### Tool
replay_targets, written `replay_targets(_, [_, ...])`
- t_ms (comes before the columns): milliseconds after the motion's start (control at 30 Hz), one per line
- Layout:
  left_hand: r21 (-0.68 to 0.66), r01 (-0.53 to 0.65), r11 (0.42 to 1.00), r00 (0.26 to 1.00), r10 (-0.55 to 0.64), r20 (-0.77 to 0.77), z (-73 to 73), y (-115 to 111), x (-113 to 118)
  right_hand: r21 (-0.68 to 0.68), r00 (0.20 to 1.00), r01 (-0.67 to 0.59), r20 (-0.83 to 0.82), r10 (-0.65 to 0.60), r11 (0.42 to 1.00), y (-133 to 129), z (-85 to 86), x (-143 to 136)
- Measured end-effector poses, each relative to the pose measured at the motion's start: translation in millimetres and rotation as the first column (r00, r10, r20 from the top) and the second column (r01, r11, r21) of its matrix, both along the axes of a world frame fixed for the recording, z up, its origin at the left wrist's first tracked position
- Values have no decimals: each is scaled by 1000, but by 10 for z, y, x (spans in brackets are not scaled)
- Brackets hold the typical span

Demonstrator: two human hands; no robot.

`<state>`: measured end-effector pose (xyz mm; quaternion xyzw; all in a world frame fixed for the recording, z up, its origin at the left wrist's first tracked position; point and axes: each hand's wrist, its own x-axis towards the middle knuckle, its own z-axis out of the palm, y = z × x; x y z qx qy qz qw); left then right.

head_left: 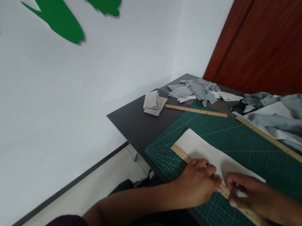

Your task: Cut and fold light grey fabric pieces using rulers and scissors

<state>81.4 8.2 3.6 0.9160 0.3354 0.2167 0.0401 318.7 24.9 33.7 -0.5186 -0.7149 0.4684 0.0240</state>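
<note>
A wooden ruler (264, 225) lies slantwise along the near edge of a white piece of cloth (209, 147) on the green cutting mat (161, 157). My left hand (197, 182) grips and presses the ruler near its middle, with fingers curled over it onto the cloth. Just to the right, my right hand (253, 195) is closed, its thumb by the ruler and its bent fingers against the cloth. Whatever sits between those fingertips is hidden. The cloth lies flat, its far edge reaching beyond both hands.
Folded beige cloth (154, 104) rests on the dark table (129, 119) at the left. A second ruler (197, 111) and a long wooden strip (281, 146) lie farther back. Grey scraps (195, 90) and a heap of grey fabric (297, 118) are at the rear. A white wall borders the left side.
</note>
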Motion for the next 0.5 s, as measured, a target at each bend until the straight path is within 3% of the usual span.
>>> replay_targets(300, [6, 8, 1000, 999, -8, -32, 1, -18, -1, 44, 996, -20, 83, 17, 999, 2, 27, -80])
replay_targets(500, [-59, 29, 998, 1000, -29, 2, 47, 57, -46, 36, 997, -14, 82, 11, 999, -6, -1, -56])
